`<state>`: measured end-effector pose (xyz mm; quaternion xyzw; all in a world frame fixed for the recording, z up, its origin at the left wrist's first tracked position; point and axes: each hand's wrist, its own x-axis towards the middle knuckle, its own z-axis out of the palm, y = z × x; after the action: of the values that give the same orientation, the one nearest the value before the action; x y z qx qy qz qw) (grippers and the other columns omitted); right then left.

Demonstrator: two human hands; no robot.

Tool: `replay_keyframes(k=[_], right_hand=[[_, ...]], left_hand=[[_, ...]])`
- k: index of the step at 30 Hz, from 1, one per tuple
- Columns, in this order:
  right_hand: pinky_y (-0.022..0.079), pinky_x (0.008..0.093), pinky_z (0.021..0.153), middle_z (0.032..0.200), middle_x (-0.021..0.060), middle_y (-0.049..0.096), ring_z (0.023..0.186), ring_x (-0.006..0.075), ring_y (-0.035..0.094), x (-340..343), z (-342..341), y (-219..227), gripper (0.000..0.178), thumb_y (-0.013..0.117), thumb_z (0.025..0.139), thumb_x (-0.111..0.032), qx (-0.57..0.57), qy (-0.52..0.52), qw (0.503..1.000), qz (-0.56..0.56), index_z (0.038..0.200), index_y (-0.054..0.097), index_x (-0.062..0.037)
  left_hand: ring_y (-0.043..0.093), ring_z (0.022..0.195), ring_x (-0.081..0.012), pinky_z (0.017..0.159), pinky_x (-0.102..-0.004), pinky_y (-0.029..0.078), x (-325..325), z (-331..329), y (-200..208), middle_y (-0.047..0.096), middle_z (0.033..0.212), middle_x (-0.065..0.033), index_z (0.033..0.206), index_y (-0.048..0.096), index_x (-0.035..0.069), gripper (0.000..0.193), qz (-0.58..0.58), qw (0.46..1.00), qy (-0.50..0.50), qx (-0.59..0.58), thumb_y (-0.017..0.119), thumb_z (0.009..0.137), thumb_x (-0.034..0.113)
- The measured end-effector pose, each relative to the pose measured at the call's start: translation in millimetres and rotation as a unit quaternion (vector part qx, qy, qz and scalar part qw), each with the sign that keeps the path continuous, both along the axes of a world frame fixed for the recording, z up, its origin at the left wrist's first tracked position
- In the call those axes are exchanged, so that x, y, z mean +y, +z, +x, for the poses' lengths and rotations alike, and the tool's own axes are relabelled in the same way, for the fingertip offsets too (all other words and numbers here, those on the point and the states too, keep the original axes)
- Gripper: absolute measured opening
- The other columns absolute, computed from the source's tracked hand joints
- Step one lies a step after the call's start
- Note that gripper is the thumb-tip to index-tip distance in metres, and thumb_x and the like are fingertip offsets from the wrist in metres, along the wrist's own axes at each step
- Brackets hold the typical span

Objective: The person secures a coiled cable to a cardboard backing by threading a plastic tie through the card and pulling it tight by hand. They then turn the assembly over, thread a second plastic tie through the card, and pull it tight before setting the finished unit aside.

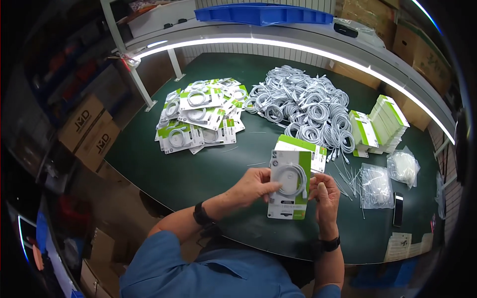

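Observation:
My left hand (257, 186) grips the left edge of a white and green packaging card (278, 160), its thumb over the front. A coiled pale grey cable (301, 185) lies against the card's face. At the card's right edge is my right hand (325, 198), its fingers curled in close to the coil; whether something thin is pinched there cannot be made out. Just beyond the held card, more green and white cards (318, 153) rest on the dark green table (208, 186). To their right, thin white cable ties (351, 180) are scattered.
Carded cables (197, 118) are heaped at the far left, with a large pile of loose coiled cables (308, 102) at far centre. Rightward stand stacked cards (390, 121), bags of cable ties (376, 186) and a phone (398, 210). A bright light bar (278, 43) crosses above the table.

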<state>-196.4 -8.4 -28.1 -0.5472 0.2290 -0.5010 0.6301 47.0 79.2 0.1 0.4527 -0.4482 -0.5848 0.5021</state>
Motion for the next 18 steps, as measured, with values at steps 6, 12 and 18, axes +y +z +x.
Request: replay_keyframes(k=[6, 12, 18], right_hand=[[0.049, 0.0206, 0.063, 0.092, 0.0061, 0.072, 0.074, 0.0090, 0.065, -9, -5, -8, 0.019, 0.062, 0.105, -0.016, 0.065, -0.012, 0.998, 0.016, 0.117, 0.065, -0.0013], [0.048, 0.0202, 0.062, 0.089, 0.0046, 0.072, 0.070, 0.0076, 0.064, -1, 0, -10, 0.017, 0.064, 0.104, -0.015, 0.117, -0.003, 0.992, 0.042, 0.115, 0.066, -0.0024], [0.049, 0.0200, 0.063, 0.089, 0.0043, 0.072, 0.071, 0.0068, 0.063, -3, 2, -14, 0.015, 0.064, 0.103, -0.013, 0.158, 0.000, 0.986, 0.052, 0.112, 0.068, -0.0024]], left_hand=[[0.063, 0.068, -0.0083, 0.058, -0.0211, 0.052, -43, 117, 55, 0.070, 0.088, -0.0021, 0.111, 0.070, 0.001, 0.019, -0.077, 0.972, 0.211, 0.072, 0.070, 0.098, 0.015], [0.067, 0.083, -0.0178, 0.078, -0.0283, 0.060, -109, 245, 70, 0.066, 0.104, -0.0107, 0.115, 0.061, -0.003, 0.023, -0.061, 0.911, 0.381, 0.149, 0.069, 0.099, 0.011], [0.070, 0.089, -0.0227, 0.084, -0.0298, 0.061, -119, 254, 2, 0.066, 0.111, -0.0145, 0.124, 0.057, -0.006, 0.031, -0.109, 0.901, 0.398, 0.133, 0.069, 0.098, 0.007]])
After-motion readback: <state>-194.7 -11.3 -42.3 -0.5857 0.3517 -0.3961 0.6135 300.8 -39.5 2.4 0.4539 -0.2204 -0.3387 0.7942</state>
